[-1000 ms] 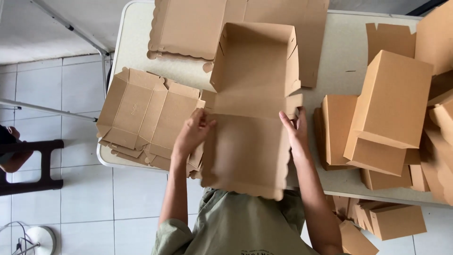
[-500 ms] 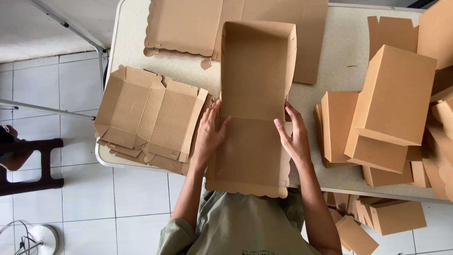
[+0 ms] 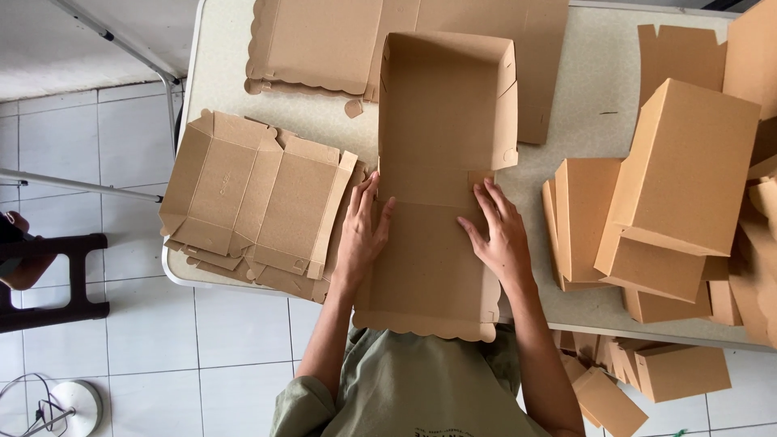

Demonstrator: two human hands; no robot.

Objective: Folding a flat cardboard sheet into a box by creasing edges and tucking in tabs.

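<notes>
Both our hands, left hand and right hand, press flat, grips released, on the half-folded cardboard box, pinning its lid panel to the counter. Flat blanks lie left of the box.

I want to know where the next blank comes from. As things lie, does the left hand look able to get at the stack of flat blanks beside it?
Probably yes. The left hand rests on the half-folded box, right beside the stack of flat blanks, with nothing lying between them.
</notes>
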